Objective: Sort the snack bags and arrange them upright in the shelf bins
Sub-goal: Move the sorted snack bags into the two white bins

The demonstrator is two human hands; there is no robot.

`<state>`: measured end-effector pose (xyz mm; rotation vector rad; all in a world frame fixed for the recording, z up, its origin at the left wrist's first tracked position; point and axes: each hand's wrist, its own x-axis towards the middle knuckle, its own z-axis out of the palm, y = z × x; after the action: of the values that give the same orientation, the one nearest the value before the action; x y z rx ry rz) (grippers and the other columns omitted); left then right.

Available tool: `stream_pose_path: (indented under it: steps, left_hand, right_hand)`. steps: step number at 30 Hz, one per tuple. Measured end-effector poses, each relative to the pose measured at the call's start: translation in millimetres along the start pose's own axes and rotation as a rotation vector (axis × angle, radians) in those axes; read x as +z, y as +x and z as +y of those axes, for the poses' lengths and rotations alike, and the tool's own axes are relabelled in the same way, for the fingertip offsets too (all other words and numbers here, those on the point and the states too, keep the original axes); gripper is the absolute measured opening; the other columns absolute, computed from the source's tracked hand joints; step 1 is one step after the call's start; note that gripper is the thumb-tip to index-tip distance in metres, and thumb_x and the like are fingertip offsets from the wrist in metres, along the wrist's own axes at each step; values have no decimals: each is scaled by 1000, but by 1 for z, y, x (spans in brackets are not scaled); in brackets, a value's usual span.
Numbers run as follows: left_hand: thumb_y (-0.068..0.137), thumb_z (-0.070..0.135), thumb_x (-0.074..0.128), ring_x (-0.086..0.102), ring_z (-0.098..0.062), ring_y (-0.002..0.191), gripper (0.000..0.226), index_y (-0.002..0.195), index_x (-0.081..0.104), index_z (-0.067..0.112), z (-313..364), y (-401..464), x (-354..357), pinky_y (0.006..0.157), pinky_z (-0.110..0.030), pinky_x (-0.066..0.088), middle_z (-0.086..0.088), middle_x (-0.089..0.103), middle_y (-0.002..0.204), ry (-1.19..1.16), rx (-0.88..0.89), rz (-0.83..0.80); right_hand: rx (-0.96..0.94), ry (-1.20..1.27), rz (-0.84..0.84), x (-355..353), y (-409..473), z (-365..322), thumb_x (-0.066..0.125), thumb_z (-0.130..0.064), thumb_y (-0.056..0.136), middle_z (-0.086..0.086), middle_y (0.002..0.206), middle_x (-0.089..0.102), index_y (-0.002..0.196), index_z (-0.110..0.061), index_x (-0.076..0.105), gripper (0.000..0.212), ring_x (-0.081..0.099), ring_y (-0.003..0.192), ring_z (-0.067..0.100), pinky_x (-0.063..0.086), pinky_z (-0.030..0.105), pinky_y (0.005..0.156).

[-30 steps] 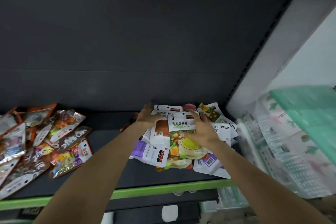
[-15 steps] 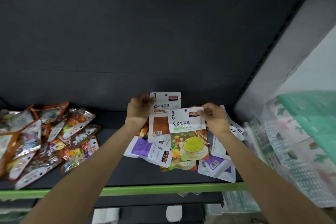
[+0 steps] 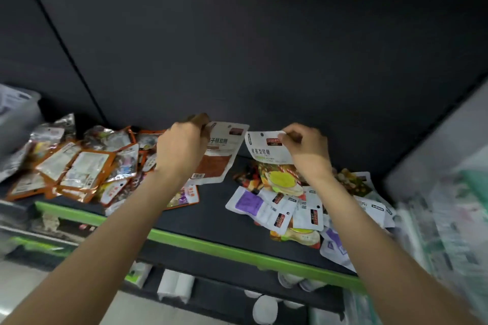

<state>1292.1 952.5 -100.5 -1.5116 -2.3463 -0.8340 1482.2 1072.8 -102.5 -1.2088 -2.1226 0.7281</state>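
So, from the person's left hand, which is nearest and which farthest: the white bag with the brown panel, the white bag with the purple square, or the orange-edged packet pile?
1. White bag with the brown panel: in the left hand.
2. Orange-edged packet pile: to its left.
3. White bag with the purple square: lower right.

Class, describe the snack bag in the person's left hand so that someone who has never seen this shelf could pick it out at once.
Start at the dark shelf with the green front edge. Between its two heaps of bags, the left hand pinches the top corner of a white bag and holds it up. It alone has a plain brown-red block on its lower half; the bag in the right hand shows yellow fruit.
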Motion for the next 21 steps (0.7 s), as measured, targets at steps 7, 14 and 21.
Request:
stream_pose_path:
  steps: [7,14,21]
  left_hand:
    - [95,23,53,61,-25,62,15,90,60,11,-121,-27,-66,52,-37,47,-1,65,76,-199,-209,62]
    - [92,24,58,64,-23,72,13,86,64,14,-276,-44,-154,64,-36,50,8,61,70,-229,-321,90]
    - [94,24,55,58,-20,74,16,96,66,13,-401,-40,-225,65,-31,43,5,61,81,-213,-379,178]
  right_hand:
    - [-89,99,5,92,-12,-100,63,-13,88,2,81,68,88,-11,67,4,60,71,12,48,23,64]
    - [-132,144,35,209,-36,-235,64,-13,86,-7,74,64,82,-18,66,7,62,75,11,48,26,70]
    - [-188,167,17,311,-44,-353,64,-17,88,-2,78,67,83,-16,68,6,62,77,14,45,26,70]
